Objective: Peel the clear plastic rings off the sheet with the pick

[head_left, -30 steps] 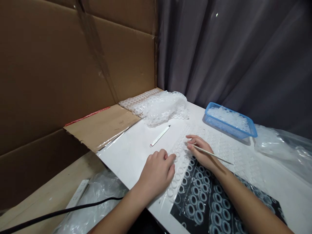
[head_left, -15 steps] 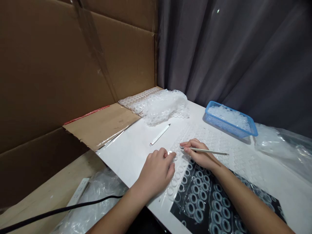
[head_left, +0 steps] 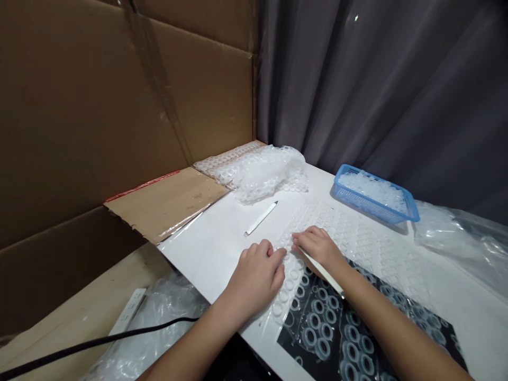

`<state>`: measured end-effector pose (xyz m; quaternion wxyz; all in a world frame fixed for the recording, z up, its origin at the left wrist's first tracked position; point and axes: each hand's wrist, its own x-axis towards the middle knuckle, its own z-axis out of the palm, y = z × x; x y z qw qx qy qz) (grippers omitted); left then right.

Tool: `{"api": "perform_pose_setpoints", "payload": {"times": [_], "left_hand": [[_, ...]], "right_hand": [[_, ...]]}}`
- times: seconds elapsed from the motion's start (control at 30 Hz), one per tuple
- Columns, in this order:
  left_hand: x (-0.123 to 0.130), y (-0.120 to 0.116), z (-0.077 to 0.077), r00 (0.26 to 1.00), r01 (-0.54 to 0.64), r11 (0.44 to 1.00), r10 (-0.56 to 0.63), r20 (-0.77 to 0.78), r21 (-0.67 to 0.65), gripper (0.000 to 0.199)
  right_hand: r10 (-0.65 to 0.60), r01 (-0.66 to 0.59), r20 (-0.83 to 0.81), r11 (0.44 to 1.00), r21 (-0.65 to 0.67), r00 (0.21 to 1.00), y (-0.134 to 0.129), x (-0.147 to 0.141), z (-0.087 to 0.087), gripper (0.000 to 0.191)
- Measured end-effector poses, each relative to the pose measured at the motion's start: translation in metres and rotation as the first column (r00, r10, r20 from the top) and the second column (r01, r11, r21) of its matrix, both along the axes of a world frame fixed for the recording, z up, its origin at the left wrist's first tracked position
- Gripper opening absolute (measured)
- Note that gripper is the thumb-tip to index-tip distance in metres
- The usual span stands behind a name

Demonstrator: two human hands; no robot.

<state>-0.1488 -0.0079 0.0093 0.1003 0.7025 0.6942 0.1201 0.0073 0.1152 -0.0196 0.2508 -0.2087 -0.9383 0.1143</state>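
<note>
Brown cardboard walls point(head_left: 119, 106) and a dark grey curtain point(head_left: 377, 79) close in our white counter point(head_left: 214, 248), where a clear sheet of small plastic rings point(head_left: 357, 243) lies spread in front of us, part of it over a black panel point(head_left: 317, 328) that makes the rings easy to see. Our left hand point(head_left: 257, 278) rests palm down on the near-left edge of the sheet, fingers curled loosely and pressing it flat, clamped on nothing. Our right hand point(head_left: 317, 248) sits just beside it, fingertips down on the rings, closed around a thin stick point(head_left: 323, 271) that runs back under the palm toward the wrist. The two hands are nearly touching. A white pen-like tool point(head_left: 261, 219) lies alone on the counter beyond them, near a crumpled heap of used ring sheets point(head_left: 265, 172). A blue basket point(head_left: 375, 194) of loose clear rings stands well apart at the far right, with a clear plastic bag point(head_left: 464, 243) beside it. A black cable point(head_left: 99, 346) and more plastic wrap point(head_left: 159, 328) lie at the lower left. To work a ring free cleanly, we judge it best to keep the left hand firm on the sheet close to the ring, and to work with the stick's tip at a shallow angle so the film does not tear or lift.
</note>
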Motion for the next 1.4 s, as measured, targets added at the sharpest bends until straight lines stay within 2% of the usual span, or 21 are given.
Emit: {"api": "perform_pose_setpoints", "payload": {"times": [0.1,0.17,0.2,0.27,0.3,0.4,0.43,0.5,0.57,0.73,0.87,0.97,1.13,1.2,1.3,1.37,1.4], "left_hand": [[-0.007,0.003,0.007,1.0,0.021,0.998,-0.021,-0.002,-0.067,0.031],[-0.018,0.014,0.02,0.996,0.093,0.974,-0.087,0.036,-0.205,0.034],[-0.024,0.023,0.029,0.988,0.147,0.942,-0.127,0.084,-0.301,0.037],[-0.037,0.049,0.048,0.963,0.267,0.839,-0.213,0.165,-0.473,0.043],[-0.041,0.065,0.057,0.96,0.28,0.821,-0.226,0.168,-0.497,0.049],[-0.046,0.111,0.074,0.974,0.223,0.855,-0.213,0.075,-0.468,0.06],[-0.045,0.123,0.075,0.969,0.229,0.84,-0.243,0.037,-0.492,0.062],[-0.042,0.139,0.071,0.947,0.266,0.783,-0.322,-0.001,-0.562,0.057],[-0.041,0.144,0.061,0.924,0.314,0.738,-0.382,0.013,-0.597,0.048],[-0.044,0.14,0.04,0.918,0.365,0.751,-0.389,0.077,-0.55,0.037],[-0.045,0.142,0.04,0.932,0.339,0.74,-0.349,0.099,-0.582,0.04],[-0.043,0.143,0.041,0.948,0.297,0.744,-0.306,0.09,-0.598,0.041],[-0.038,0.139,0.042,0.958,0.256,0.748,-0.281,0.058,-0.612,0.039],[-0.037,0.138,0.043,0.954,0.252,0.742,-0.297,0.032,-0.621,0.038],[-0.037,0.139,0.044,0.948,0.255,0.739,-0.318,0.012,-0.624,0.036],[-0.039,0.14,0.042,0.94,0.29,0.742,-0.339,0.034,-0.605,0.038],[-0.041,0.14,0.041,0.932,0.32,0.743,-0.358,0.055,-0.587,0.038]], "right_hand": [[-0.023,0.012,-0.072,0.987,-0.162,0.997,0.003,-0.003,0.007,0.011],[-0.038,0.02,-0.051,0.953,-0.304,0.998,0.009,-0.004,0.014,0.009],[-0.035,0.026,-0.017,0.929,-0.369,0.999,0.013,-0.005,0.018,0.009],[-0.004,0.024,0.044,0.886,-0.463,0.999,0.021,-0.007,0.024,0.01],[0.016,0.017,0.064,0.875,-0.484,0.998,0.025,-0.007,0.027,0.01],[0.05,-0.015,0.061,0.879,-0.476,0.997,0.033,-0.006,0.028,0.011],[0.048,-0.02,0.046,0.876,-0.482,0.998,0.034,-0.005,0.027,0.012],[0.029,-0.022,0.005,0.853,-0.522,1.0,0.035,-0.003,0.024,0.012],[0.004,-0.015,-0.021,0.826,-0.564,1.0,0.034,0.0,0.021,0.013],[0.064,-0.083,-0.054,0.842,-0.533,0.996,0.032,0.003,0.017,0.009],[0.143,-0.162,-0.075,0.886,-0.434,0.987,0.03,0.001,0.014,0.012],[0.192,-0.209,-0.083,0.929,-0.305,0.978,0.028,0.0,0.01,0.009],[0.216,-0.221,-0.06,0.97,-0.098,0.975,0.024,0.001,0.002,0.013],[0.166,-0.171,-0.082,0.984,-0.058,0.983,0.025,0.004,0.001,0.016],[-0.033,0.022,-0.222,0.998,-0.052,0.975,0.032,0.01,0.004,0.014],[-0.156,0.122,-0.259,0.982,-0.14,0.953,0.038,0.014,0.006,0.01],[-0.174,0.123,-0.232,0.968,-0.218,0.957,0.04,0.015,0.007,0.01]]}}
